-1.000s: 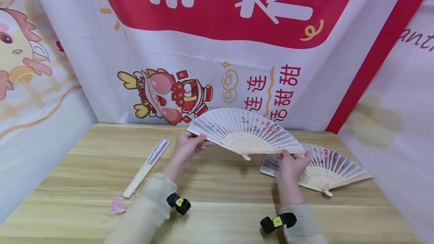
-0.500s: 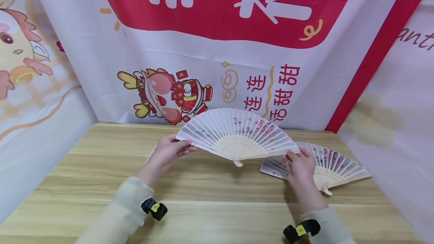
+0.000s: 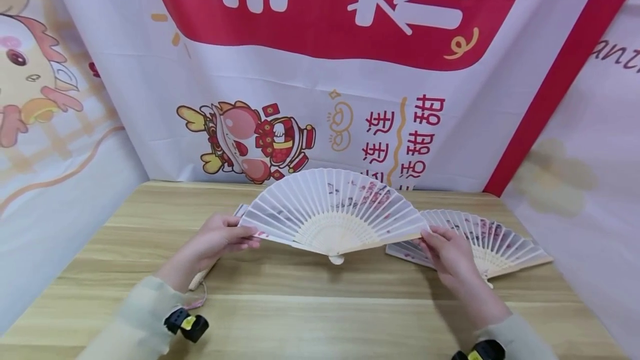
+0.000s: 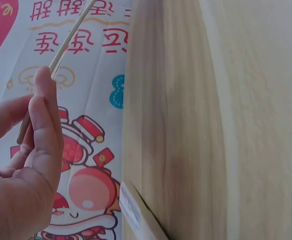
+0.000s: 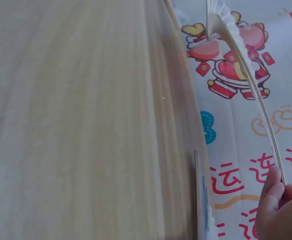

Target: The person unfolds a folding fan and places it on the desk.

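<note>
Since a second ago, the open fan (image 3: 335, 215) has shifted leftward and lower in the head view, and the hands have spread farther apart. The fan is in the air above the desk (image 3: 325, 326), pivot toward the person. The fingers of the left hand (image 3: 215, 240) pinch its left outer rib; those of the right hand (image 3: 452, 254) pinch the right one. A second spread fan (image 3: 492, 238) rests at the right, partly behind the right hand. A folded fan (image 4: 136, 212) lies at the left, partly hidden by the left hand.
</note>
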### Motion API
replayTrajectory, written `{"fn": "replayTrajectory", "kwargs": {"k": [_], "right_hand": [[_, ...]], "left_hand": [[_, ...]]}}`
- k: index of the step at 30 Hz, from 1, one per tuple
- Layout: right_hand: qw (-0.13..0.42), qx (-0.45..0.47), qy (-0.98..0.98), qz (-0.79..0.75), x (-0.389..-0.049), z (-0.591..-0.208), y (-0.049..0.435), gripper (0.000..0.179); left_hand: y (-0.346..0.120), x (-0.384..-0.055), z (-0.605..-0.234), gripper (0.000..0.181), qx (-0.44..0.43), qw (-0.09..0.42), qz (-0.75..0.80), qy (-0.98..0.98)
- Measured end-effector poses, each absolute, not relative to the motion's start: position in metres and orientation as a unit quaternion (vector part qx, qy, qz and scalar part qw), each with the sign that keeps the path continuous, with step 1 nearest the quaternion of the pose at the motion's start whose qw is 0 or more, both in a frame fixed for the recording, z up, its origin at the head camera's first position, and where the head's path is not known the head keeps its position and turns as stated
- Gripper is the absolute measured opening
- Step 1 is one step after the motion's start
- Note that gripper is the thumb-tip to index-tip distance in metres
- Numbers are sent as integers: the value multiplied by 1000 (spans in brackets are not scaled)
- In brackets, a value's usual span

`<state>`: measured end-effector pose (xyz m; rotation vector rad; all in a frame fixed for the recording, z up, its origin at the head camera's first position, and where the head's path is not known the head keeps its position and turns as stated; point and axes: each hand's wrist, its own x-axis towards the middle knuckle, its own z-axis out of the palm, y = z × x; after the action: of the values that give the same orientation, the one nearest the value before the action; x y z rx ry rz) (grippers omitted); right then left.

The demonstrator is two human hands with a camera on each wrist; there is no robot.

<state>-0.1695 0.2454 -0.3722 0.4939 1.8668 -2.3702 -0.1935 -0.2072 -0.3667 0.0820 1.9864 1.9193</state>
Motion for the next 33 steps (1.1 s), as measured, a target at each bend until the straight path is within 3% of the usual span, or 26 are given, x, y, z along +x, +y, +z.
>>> {"fn": "replayTrajectory", "kwargs": {"k": [10,20,25,33], "right_hand": [[177,28,690,-701,-155,-380,268,7],[268,-57,752,-600,-144,-386,283,12],[285,-77,771,-564,-139,-386,284,15],[290,-97,794,-526,-136,-389,280,24]], "left_hand": [[-232,-173,-371,15,55,262,645,716],[-248,-152,-381,11,91,334,617,707],[-250,-146,-387,9,76,362,633,680],[-255,-139,-390,14,55,354,619,699]]}}
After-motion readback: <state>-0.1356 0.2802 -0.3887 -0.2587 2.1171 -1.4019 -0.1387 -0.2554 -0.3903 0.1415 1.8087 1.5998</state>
